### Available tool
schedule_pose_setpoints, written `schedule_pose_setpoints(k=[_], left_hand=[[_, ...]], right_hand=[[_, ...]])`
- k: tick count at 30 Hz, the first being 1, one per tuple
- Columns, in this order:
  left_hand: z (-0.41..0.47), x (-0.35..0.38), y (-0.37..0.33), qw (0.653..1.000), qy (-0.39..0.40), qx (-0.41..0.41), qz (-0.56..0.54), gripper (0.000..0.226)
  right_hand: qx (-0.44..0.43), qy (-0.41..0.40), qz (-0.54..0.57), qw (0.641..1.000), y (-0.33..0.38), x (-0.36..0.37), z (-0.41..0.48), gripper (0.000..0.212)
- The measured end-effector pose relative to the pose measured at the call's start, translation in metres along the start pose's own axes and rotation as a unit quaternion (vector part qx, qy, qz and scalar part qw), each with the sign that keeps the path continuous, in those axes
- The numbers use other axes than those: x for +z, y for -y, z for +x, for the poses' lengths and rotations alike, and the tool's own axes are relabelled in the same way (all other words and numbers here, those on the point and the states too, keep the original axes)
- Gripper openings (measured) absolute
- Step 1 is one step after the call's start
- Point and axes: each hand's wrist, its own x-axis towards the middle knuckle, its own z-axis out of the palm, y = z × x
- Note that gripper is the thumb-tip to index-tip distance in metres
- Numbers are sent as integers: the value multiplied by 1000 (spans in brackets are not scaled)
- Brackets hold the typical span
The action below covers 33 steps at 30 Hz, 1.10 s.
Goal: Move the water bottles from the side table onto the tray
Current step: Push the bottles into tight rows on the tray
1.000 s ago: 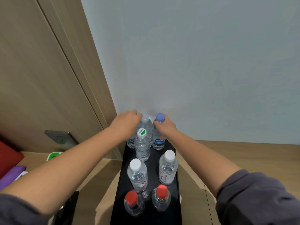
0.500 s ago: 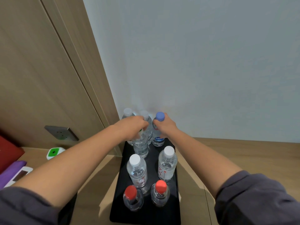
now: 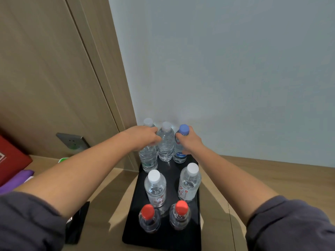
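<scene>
A black tray [image 3: 181, 238] lies on the wooden side table [image 3: 272, 178] and carries several upright clear water bottles. Two red-capped bottles [image 3: 149, 219] stand at its front and two white-capped bottles [image 3: 155, 189] in the middle. At the back, my left hand [image 3: 143, 138] is closed over the top of a green-labelled bottle [image 3: 148, 159], hiding its cap. My right hand [image 3: 190, 142] grips the blue-capped bottle [image 3: 181, 154] by its neck. A white-capped bottle [image 3: 165, 145] stands between my hands. Another white cap [image 3: 148, 122] shows behind my left hand.
A pale wall rises right behind the tray's back edge, and a wooden panel with a metal socket plate [image 3: 72, 143] stands to the left. A red item [image 3: 10, 160], a purple item [image 3: 20, 178] and a black object [image 3: 78, 221] lie at left.
My left hand has left the back-left white-capped bottle and closed over the green-capped one. My right hand has stayed on the blue-capped bottle.
</scene>
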Motion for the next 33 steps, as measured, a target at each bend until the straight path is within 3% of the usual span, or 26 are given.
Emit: schedule_pose_setpoints(k=[9, 14, 18, 21, 25, 28, 33], left_hand=[[-2, -2, 1, 999, 18, -37, 32, 34], [-13, 12, -13, 988, -66, -5, 143, 43], [-30, 31, -14, 964, -196, 5, 178, 50], [-45, 54, -15, 946, -303, 3, 115, 59], [-63, 99, -28, 912, -387, -106, -82, 25], [-55, 141, -40, 885, -315, -232, -254, 25], [-18, 173, -59, 828, -209, -321, -410, 28]], right_hand=[[-14, 4, 24, 1000, -3, -3, -1, 39], [25, 57, 94, 994, -12, -11, -5, 63], [19, 104, 81, 991, -27, -16, -5, 70], [23, 117, 94, 988, -35, -16, -1, 65], [26, 119, 72, 990, -52, -13, 6, 56], [10, 105, 23, 994, -62, -9, 7, 54], [-11, 86, -30, 996, -70, -3, 10, 55]])
